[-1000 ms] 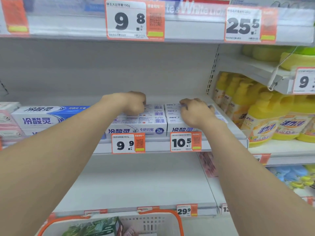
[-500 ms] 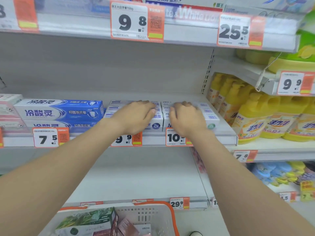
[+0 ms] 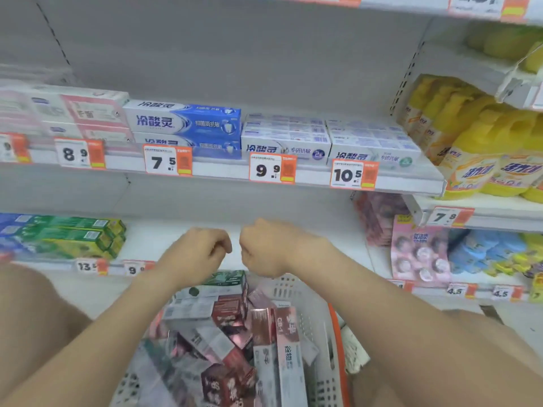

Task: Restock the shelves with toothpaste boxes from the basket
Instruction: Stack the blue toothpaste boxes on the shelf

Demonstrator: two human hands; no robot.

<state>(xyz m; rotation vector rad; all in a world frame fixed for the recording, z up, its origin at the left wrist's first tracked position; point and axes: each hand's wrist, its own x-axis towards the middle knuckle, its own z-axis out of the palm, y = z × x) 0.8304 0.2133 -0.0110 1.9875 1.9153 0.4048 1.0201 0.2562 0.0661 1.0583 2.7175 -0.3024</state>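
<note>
A white basket with an orange rim [image 3: 335, 324] sits low in the middle and holds several toothpaste boxes [image 3: 266, 333], mostly red and pink, plus a green one [image 3: 227, 279]. My left hand [image 3: 199, 252] and my right hand [image 3: 264, 248] hang side by side just above the basket's far end. Their fingers are loosely curled and hold nothing. On the shelf above, white toothpaste boxes [image 3: 285, 133] stand over the 9.9 tag and more white boxes [image 3: 371, 139] over the 10.5 tag.
Blue toothpaste boxes [image 3: 188, 121] and pink ones [image 3: 94, 110] fill the upper shelf to the left. Green boxes [image 3: 64, 233] lie at the left of the lower shelf [image 3: 176, 239]. Yellow bottles [image 3: 476, 142] and pink packs [image 3: 417, 251] stand to the right.
Both hands left the white boxes on the upper shelf and dropped to just above the basket. The view tilted down, showing the lower shelf and more of the basket.
</note>
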